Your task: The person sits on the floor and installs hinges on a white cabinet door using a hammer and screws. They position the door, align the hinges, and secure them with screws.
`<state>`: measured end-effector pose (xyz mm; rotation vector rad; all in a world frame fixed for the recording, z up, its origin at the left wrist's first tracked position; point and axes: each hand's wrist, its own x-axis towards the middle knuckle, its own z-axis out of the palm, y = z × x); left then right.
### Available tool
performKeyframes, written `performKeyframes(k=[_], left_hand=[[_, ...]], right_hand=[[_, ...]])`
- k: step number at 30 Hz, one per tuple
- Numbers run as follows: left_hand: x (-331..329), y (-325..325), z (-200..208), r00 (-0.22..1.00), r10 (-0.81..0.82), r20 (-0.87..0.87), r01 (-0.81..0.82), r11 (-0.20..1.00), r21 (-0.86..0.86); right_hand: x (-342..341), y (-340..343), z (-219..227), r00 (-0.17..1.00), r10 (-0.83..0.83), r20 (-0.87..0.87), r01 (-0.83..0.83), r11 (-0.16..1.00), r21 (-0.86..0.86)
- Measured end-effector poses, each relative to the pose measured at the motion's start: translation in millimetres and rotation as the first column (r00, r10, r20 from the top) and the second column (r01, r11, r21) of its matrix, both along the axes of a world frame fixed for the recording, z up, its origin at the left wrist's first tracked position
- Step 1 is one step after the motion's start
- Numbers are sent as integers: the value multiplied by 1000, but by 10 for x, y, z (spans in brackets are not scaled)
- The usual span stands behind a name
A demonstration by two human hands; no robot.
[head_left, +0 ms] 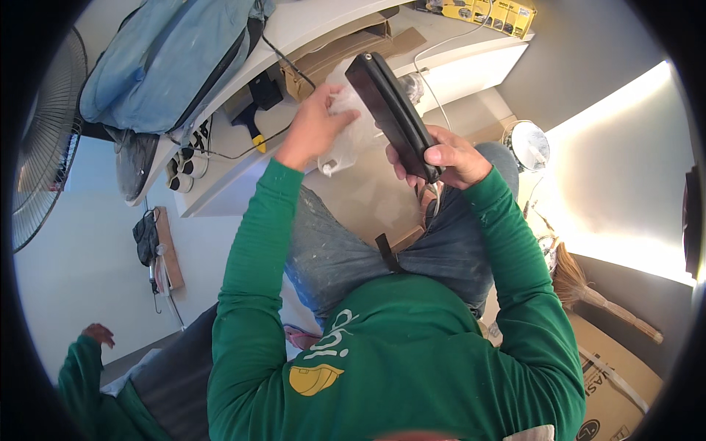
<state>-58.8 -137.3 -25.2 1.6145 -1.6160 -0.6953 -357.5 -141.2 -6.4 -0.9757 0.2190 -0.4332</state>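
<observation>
My right hand (457, 158) is wrapped round the lower end of a long black phone-like device (393, 110), thick at the edge and with a dark glossy face. The device is held tilted above my knees, its top end pointing away from me. To its left, my left hand (320, 125) has its fingers curled at a crumpled clear plastic bag (351, 136). Part of the bag lies behind the device, and a small whitish lump (328, 168) shows at its lower end. What the left fingertips press on is partly hidden.
Ahead is a white shelf unit (294, 44) with cardboard (353, 55), a yellow-handled brush (255, 132) and cables. A fan (48, 147) stands at left, a straw broom (588, 290) and a cardboard box (618, 375) at right. Another person's hand (99, 335) shows lower left.
</observation>
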Motion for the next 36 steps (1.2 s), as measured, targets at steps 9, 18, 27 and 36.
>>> performKeyframes(k=[9,18,27,36], left_hand=[[5,-536,709,991,98,94,-107,990,93],[-344,-453,901,724,9,690,20,999,-34],[-114,-875,633,569,-171,805,-38,972,233],[-79,-952,630,888,-220,403,136,964,229]], right_hand=[[109,-14,-145,854,-209,-476,64,951,-302],[142,77,-155,817,-430,-383,79,742,-665],[103,77,-191,890,-334,-310,5,688,-726],[118,70,-239,923,-292,-252,83,789,-608]])
